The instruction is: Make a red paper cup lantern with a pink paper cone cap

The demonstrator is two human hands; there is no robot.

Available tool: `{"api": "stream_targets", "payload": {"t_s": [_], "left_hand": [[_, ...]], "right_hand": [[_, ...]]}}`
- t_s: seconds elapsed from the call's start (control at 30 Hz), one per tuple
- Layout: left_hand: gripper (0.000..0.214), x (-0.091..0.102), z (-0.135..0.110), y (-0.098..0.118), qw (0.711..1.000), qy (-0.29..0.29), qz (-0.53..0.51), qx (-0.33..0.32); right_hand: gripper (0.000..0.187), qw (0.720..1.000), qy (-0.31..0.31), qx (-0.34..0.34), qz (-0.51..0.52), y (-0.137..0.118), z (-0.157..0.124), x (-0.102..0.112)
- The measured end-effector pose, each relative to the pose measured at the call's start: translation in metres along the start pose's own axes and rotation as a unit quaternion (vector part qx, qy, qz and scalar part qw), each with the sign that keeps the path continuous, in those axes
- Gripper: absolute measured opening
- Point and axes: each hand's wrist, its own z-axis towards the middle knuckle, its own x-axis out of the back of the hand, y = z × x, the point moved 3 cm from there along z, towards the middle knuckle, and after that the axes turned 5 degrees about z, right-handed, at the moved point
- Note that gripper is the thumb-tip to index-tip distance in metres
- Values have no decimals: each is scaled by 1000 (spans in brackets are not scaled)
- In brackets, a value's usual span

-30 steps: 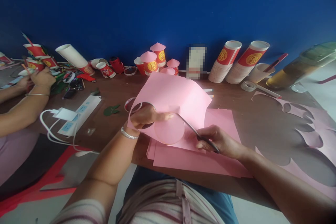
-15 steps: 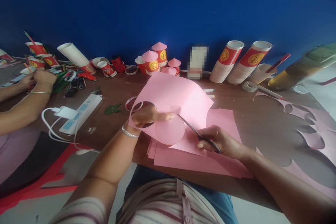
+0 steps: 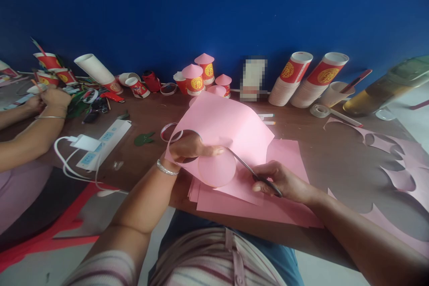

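Note:
My left hand grips a pink paper sheet, thumb on top and the other fingers partly hidden beneath it. A round hole in the sheet surrounds part of that hand. Below the thumb, a pink paper disc is partly cut free of the sheet. My right hand is closed around the handles of a pair of scissors. The blades point up and left, their tips at the edge of the disc near my left thumb. Under all this lies a stack of pink paper.
Paper cups with pink cone tops stand by the blue wall. Cup stacks, a tape roll and a bottle are right of them. Pink offcuts lie at right. At left are a power strip and another person's hands.
Both hands stay nearly in place. The sheet's right corner has shifted slightly rightward and down. The view has moved very slightly.

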Motion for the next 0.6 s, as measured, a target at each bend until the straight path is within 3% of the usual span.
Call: {"api": "stream_targets", "payload": {"t_s": [0.23,0.33,0.6], "left_hand": [[57,0,-1,5,1000,-18,-11,-7],[57,-2,-2,6,999,-8,-29,-11],[53,-4,-2,2,994,-62,-90,-19]], "right_hand": [[49,1000,-2,19,-13,-1,1,1],[50,1000,-10,25,-15,2,1,1],[48,999,-12,28,-16,6,1,2]]}}
